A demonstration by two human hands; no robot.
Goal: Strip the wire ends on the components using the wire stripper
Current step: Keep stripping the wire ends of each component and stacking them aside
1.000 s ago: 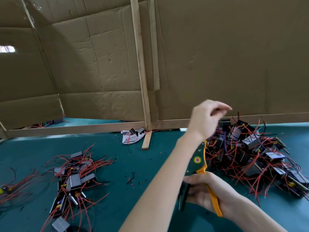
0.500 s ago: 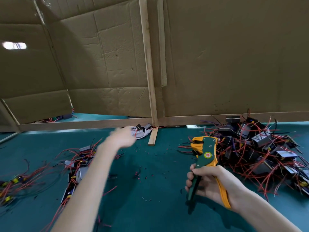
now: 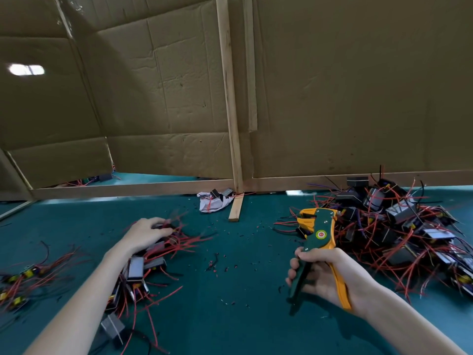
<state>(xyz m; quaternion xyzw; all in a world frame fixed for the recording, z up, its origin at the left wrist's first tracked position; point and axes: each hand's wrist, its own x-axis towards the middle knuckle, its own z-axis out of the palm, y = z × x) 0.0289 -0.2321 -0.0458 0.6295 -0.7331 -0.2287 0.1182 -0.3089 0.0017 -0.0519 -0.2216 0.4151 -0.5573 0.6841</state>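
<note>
Plainly, the piece in play is the small dark boxy component with thin red leads (image 3: 167, 230), which lies at the far end of the left heap of grey and black components (image 3: 139, 267) on the teal table (image 3: 243, 298). The left hand (image 3: 146, 233) lies over it with fingers bent down onto it, but the wires there are blurred and I cannot tell whether the fingers have closed on it or only touch it. The right hand (image 3: 322, 275) is wrapped round the handles of the green-and-yellow wire stripper (image 3: 318, 234) and holds it upright near the middle of the table, with its head toward the left. To do this step well, the left hand should take one component by its body, not by a lead, and lift it free slowly, since the red wires in the heap cross and would likely drag neighbours along. One lead should then be offered straight into the head of the stripper, with its tip just past the blades, before the right hand squeezes. A far larger tangled heap of black components with red wires (image 3: 399, 226) sits just behind the stripper. Small bits of cut insulation (image 3: 217, 265) dot the table between the hands, and a brown cardboard wall (image 3: 332, 85) on pale wooden battens (image 3: 230, 111) closes the far side.
</note>
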